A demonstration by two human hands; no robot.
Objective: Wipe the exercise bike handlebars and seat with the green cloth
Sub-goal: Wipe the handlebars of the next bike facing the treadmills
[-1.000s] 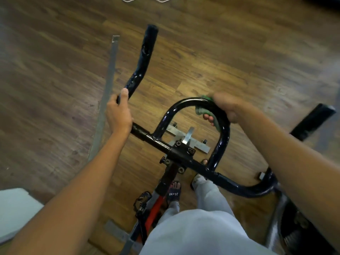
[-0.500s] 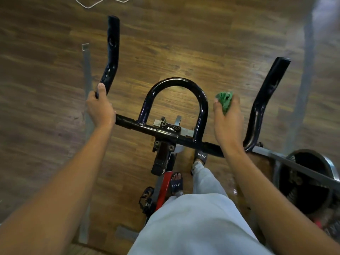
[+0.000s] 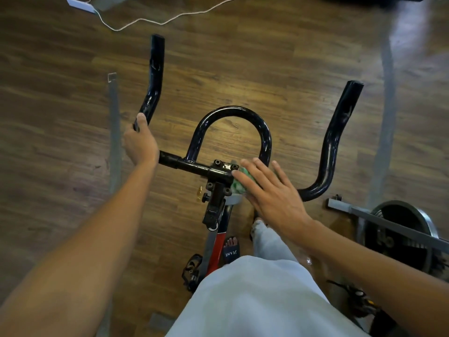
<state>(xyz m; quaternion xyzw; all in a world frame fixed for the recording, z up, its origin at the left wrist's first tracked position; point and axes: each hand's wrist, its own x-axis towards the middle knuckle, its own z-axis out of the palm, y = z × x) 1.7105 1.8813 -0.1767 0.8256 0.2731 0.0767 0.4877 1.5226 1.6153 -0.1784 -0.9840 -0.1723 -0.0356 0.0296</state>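
The left hand (image 3: pixel 141 144) is wrapped around the black handlebars (image 3: pixel 230 113) at the bend where the left horn meets the crossbar; its fingers curl under the tube and the thumb lies along the horn, pointing up it. The right hand (image 3: pixel 272 193) lies flat over the crossbar just right of the stem clamp (image 3: pixel 222 170), fingers (image 3: pixel 252 171) straight and slightly spread, pointing toward the upper left. Beneath those fingers sits the green cloth (image 3: pixel 239 183), bunched, pressed against the crossbar and touching the right side of the clamp; only its left edge shows, the remainder being covered by the palm. No finger curls round the cloth: the hand presses it down with an open palm. The central loop of the handlebars rises from the crossbar beyond both hands, and the right horn stands well apart from the right hand, untouched. Below the clamp the stem drops to a red frame tube (image 3: pixel 220 242). The seat cannot be seen; light grey trousers (image 3: pixel 255 300) fill the lower centre, with a sandalled foot (image 3: pixel 230 249) beside the frame. A flywheel (image 3: pixel 403 224) sits at lower right, and a white cable (image 3: pixel 155 19) runs across the wooden floor (image 3: pixel 291 69) at the top
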